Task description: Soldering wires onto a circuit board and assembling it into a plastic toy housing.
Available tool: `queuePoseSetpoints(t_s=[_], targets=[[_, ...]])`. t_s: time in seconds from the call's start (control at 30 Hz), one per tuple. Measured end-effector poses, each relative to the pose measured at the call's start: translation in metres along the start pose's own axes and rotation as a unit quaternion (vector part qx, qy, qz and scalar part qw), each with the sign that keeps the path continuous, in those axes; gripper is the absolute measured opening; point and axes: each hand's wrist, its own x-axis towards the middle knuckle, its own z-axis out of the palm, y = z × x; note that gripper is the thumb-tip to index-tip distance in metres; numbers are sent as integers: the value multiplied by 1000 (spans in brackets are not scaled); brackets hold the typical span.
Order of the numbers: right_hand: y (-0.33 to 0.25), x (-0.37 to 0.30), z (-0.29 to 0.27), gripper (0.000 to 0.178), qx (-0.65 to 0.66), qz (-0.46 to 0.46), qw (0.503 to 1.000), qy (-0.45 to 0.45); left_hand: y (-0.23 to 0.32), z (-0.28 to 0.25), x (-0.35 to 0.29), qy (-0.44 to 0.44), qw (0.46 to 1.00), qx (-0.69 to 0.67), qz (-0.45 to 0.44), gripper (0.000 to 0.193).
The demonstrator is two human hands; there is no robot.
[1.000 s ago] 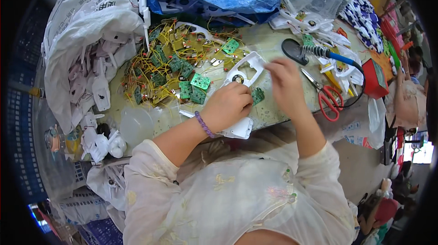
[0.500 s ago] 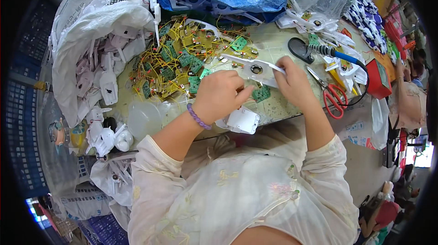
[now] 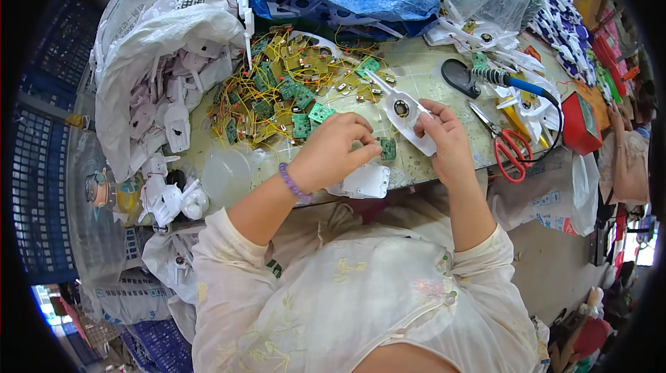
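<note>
My right hand (image 3: 446,138) grips a white plastic shell (image 3: 404,111), long and narrow at its far end, with a dark round part set in its middle. The shell is tilted above the table, its thin end pointing away to the left. My left hand (image 3: 336,151), with a purple bead bracelet at the wrist, has thumb and fingers closed at the left edge of a small green circuit board (image 3: 388,149). Below that hand, at the table's near edge, lies a white plastic cover (image 3: 367,181). Some of the left fingertips are hidden.
Beyond my left hand spreads a pile of circuit boards with yellow wires (image 3: 277,88). A sack of white shells (image 3: 111,95) stands left, near a clear round lid (image 3: 226,173). Red-handled scissors (image 3: 511,154), a soldering iron (image 3: 522,86) and a red box (image 3: 580,123) lie right.
The shell has swung from lying nearly crosswise to pointing away from me, and my right hand has turned with it. My left fingers have come to the green board, which has shifted left.
</note>
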Motion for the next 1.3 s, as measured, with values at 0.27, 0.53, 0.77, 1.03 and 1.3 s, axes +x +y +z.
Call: queuePoseSetpoints(t_s=[0.27, 0.53, 0.77, 1.03, 1.3], targets=[[-7, -31, 29, 44, -333, -299, 868, -215, -10, -5, -61, 76, 997, 7, 4, 14], [7, -22, 43, 45, -370, -347, 786, -352, 28, -28, -112, 70, 983, 149, -79, 24], [5, -22, 56, 38, -408, -404, 712, -405, 35, -20, -89, 60, 983, 174, -15, 84], [-1, -27, 35, 22, -331, -392, 813, -275, 2, 10, -87, 69, 983, 158, -65, 80], [16, -27, 28, 18, -315, -369, 857, -172, -1, -4, -103, 255, 962, 73, -65, 80]])
